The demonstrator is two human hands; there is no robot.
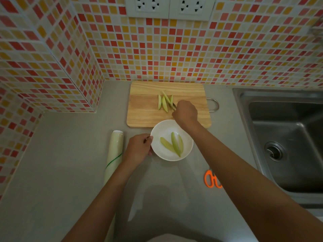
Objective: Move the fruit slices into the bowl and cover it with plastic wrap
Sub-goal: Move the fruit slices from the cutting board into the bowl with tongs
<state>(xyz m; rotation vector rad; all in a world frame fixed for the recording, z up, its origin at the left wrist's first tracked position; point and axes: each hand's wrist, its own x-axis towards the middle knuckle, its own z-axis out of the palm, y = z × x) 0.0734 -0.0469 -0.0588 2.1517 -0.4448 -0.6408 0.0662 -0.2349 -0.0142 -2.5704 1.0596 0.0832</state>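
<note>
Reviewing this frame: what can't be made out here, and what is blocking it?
- Right hand fingertips: seen from behind, so whether it pinches a slice on the cutting board is unclear.
- Scissors: blades hidden under the right forearm; only the orange handles show.
- Plastic wrap roll: near end covered by the left forearm.
- Left hand fingers behind the bowl rim: hidden.
- Sink: cut off by the right edge.

Grey counter (70, 172), tiled wall behind. Left hand (139, 151) grips the left rim of the white bowl (157, 130); three green slices (172, 144) lie inside. Right hand (186, 112) is over the board (143, 110), fingertips at the right end of four slices (164, 102). Wrap roll (114, 154) left of bowl; orange scissors (211, 179) and sink (283, 137) to the right.
</note>
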